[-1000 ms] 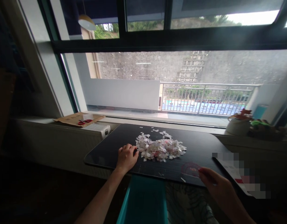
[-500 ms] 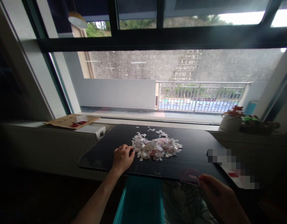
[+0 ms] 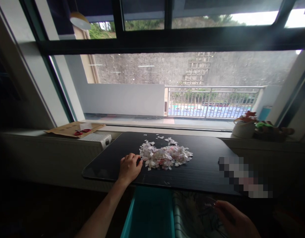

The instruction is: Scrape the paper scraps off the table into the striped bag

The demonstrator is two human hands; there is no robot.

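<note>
Black round-cornered tabletop (image 3: 202, 173) beneath jagged paper scraps (image 3: 164, 158)

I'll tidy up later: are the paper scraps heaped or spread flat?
Mostly heaped: the paper scraps form a mound on the black table, loose pieces beyond.

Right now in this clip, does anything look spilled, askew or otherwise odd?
Yes, mildly: a few paper scraps lie apart from the main heap, near the far edge of the black table, like strays. At the table's right end, a blocky pixelated patch hides whatever lies there, so I can't judge it.
</note>
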